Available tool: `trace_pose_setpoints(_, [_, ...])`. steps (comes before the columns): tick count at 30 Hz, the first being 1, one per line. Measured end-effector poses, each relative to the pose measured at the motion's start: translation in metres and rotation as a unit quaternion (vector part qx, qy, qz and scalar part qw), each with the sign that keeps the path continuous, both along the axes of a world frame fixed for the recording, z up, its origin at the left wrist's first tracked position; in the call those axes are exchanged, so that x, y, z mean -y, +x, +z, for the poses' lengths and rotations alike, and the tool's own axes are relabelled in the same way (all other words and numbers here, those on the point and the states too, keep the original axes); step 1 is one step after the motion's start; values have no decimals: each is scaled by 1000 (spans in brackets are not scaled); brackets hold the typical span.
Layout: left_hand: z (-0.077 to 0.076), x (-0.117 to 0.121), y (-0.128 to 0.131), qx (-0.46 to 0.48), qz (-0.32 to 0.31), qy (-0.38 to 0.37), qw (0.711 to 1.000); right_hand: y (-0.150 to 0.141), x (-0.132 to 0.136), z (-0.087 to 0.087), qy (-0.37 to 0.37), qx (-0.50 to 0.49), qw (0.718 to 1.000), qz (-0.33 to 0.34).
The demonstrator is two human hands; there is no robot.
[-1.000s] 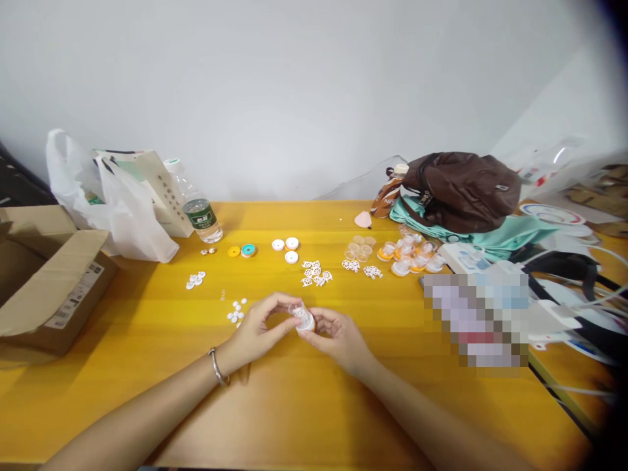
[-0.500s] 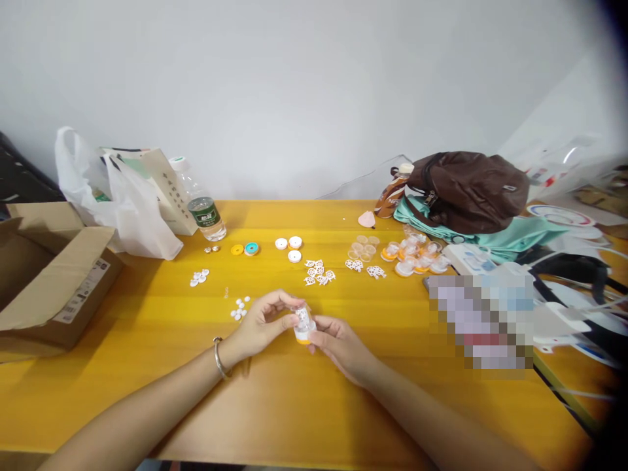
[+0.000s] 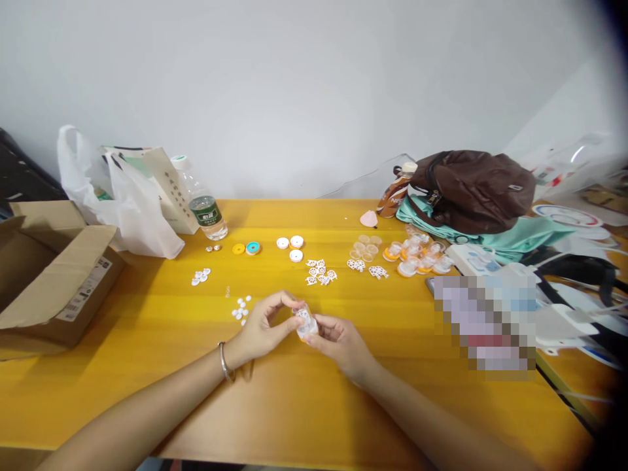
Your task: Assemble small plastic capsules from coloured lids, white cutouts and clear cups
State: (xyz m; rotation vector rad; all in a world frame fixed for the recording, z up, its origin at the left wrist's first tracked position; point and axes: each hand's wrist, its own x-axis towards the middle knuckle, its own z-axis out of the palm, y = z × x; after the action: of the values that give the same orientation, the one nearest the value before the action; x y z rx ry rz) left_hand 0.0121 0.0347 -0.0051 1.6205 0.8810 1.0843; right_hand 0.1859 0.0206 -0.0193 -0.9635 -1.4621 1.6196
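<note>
Between both hands, above the wooden table [image 3: 210, 418], is a small clear plastic dome piece with a white and orange base [image 3: 307, 325]. The fingers of my left hand [image 3: 269, 324] are closed on its clear upper part. My right hand [image 3: 343, 345] grips the base from the right. What sits inside the dome is too small to make out. Just beyond the hands lie white wheel-patterned plastic pieces [image 3: 321, 271]. Small white round caps [image 3: 240, 309] are scattered beside my left wrist. Finished-looking clear domes on orange bases [image 3: 417, 254] stand in a cluster to the right.
Clear plastic rings [image 3: 366, 247], white discs [image 3: 296, 242] and a teal disc [image 3: 252, 248] lie farther back. An open cardboard box [image 3: 59, 281], a plastic bag [image 3: 142, 216] and a water bottle [image 3: 209, 212] stand left. A brown bag [image 3: 475, 190] and power strip [image 3: 473, 260] are right.
The clear dome piece has tilted slightly in my fingers, and its base is more covered by my right hand. Both hands keep hold of it. The view has shifted a little.
</note>
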Motion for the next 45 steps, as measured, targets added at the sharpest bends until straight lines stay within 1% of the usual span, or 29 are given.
trace_pose_setpoints(2, [-2, 3, 3, -17, 22, 21, 999, 0, 1, -1, 68, 70, 995, -37])
trace_pose_setpoints(5, [-7, 11, 11, -32, 75, 52, 995, 0, 3, 1, 155, 168, 970, -88])
trace_pose_setpoints(7, [-10, 15, 15, -17, 107, 66, 992, 0, 4, 4, 189, 196, 956, -106])
trace_pose_setpoints(8, [-11, 16, 16, -3, 112, 65, 992, 0, 4, 5, 194, 197, 955, -109])
trace_pose_setpoints(10, [-11, 15, 16, 26, 96, 42, 994, 0, 2, 7, 175, 167, 966, -96])
trace_pose_setpoints(13, [-3, 9, 11, 57, 22, -32, 998, 0, -2, 8, 83, 64, 994, -39])
trace_pose_setpoints(15, [3, 6, 8, 70, -32, -77, 994, 1, -4, 7, 14, -1, 1000, -1])
trace_pose_setpoints(17, [7, 3, 6, 72, -65, -104, 990, 2, -5, 6, -34, -47, 998, 22])
trace_pose_setpoints(19, [9, 3, 5, 69, -59, -108, 990, 1, -4, 4, -63, -81, 994, 28])
trace_pose_setpoints(21, [7, 3, 6, 73, -31, -99, 992, -2, -2, 2, -75, -104, 992, 11])
trace_pose_setpoints(26, [1, 9, 12, 102, 45, -76, 991, -9, 4, -1, -70, -95, 992, -50])
trace_pose_setpoints(28, [-2, 13, 17, 104, 71, -66, 990, -12, 6, 0, -55, -81, 993, -69])
trace_pose_setpoints(32, [-7, 18, 25, 133, 128, -26, 983, -16, 11, 3, 5, -61, 992, -107])
trace_pose_setpoints(34, [-9, 17, 25, 143, 144, -13, 979, -16, 12, 3, 3, -54, 992, -112])
trace_pose_setpoints(35, [-8, 15, 24, 143, 136, -14, 980, -16, 11, 3, -10, -55, 992, -110])
trace_pose_setpoints(36, [-7, 13, 21, 142, 114, -24, 983, -15, 10, 3, -27, -60, 992, -107])
trace_pose_setpoints(39, [0, 6, 12, 147, 2, -91, 985, -12, 5, 2, -69, -94, 989, -93])
trace_pose_setpoints(40, [2, 5, 10, 146, -24, -111, 983, -11, 4, 2, -74, -104, 988, -91])
trace_pose_setpoints(41, [4, 4, 9, 139, -37, -122, 982, -11, 4, 2, -75, -109, 987, -90])
trace_pose_setpoints(42, [6, 4, 8, 126, -36, -125, 983, -11, 3, 2, -75, -110, 987, -88])
trace_pose_setpoints(43, [7, 5, 8, 113, -22, -118, 986, -11, 4, 2, -73, -106, 988, -88])
trace_pose_setpoints(45, [8, 7, 10, 99, 28, -91, 991, -11, 5, 3, -62, -92, 989, -96])
